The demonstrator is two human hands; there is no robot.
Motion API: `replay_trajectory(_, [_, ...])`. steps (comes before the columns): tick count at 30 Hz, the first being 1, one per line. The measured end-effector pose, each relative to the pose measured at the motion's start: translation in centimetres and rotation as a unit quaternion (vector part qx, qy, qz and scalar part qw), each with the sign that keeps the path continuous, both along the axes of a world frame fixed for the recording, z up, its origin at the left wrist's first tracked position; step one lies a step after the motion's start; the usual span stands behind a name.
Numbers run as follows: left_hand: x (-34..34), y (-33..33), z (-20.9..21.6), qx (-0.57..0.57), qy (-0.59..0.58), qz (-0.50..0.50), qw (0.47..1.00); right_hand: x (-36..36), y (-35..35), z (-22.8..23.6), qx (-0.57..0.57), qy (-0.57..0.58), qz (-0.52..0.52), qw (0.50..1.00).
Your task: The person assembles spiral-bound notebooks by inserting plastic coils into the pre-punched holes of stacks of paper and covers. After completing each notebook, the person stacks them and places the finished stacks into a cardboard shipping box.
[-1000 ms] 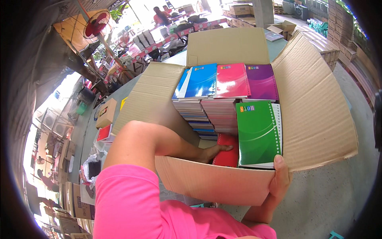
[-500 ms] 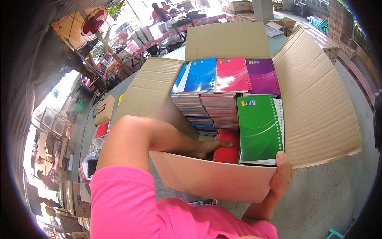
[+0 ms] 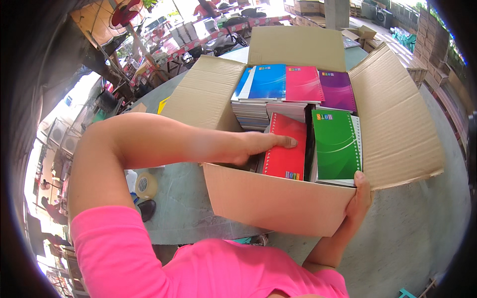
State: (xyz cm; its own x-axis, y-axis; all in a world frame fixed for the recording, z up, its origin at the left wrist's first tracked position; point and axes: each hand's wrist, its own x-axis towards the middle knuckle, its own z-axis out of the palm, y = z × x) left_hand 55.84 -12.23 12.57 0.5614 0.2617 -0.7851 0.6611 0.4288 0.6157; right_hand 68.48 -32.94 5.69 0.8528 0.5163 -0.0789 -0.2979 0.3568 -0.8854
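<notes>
An open cardboard box [image 3: 276, 201] stands in front of me, packed with stacks of spiral-hole notebooks. My left hand [image 3: 261, 145] reaches over its near left side, closed on a stack topped by a red notebook [image 3: 284, 158]; the thumb presses on the cover and the other fingers are hidden. My right hand [image 3: 360, 198] grips the box's near right corner, its thumb beside the stack with a green notebook [image 3: 338, 146] on top. Along the far side lie stacks topped by a blue notebook [image 3: 268, 82], a pink notebook [image 3: 304, 84] and a purple notebook [image 3: 337, 91].
The box's flaps spread outward on all sides. It rests on a grey-green table [image 3: 184, 213]. A roll of tape [image 3: 146, 186] and a dark rounded object [image 3: 146, 210] lie left of the box. Farther back are a red fan [image 3: 124, 13] and a concrete pillar [image 3: 337, 14].
My left hand has raised the red notebook stack from deep in the box to about the height of the green one. My right hand keeps its hold on the corner. The view has shifted.
</notes>
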Motion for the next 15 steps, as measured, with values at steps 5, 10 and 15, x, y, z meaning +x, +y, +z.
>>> replay_trajectory(5, [-1.3,0.3,2.8,0.015,-0.06,0.001,0.998,0.5,0.1,-0.9,-0.029,-0.033,-0.02,0.999])
replay_trajectory(10, [-2.7,0.9,6.5,0.055,-0.161,-0.032,0.985,0.4,0.9,-1.3,-0.038,-0.08,-0.118,0.989])
replay_trajectory(15, [-6.8,-0.3,11.4,0.022,-0.352,-0.003,0.936,1.8,-0.4,-0.9,-0.152,-0.12,-0.095,0.977])
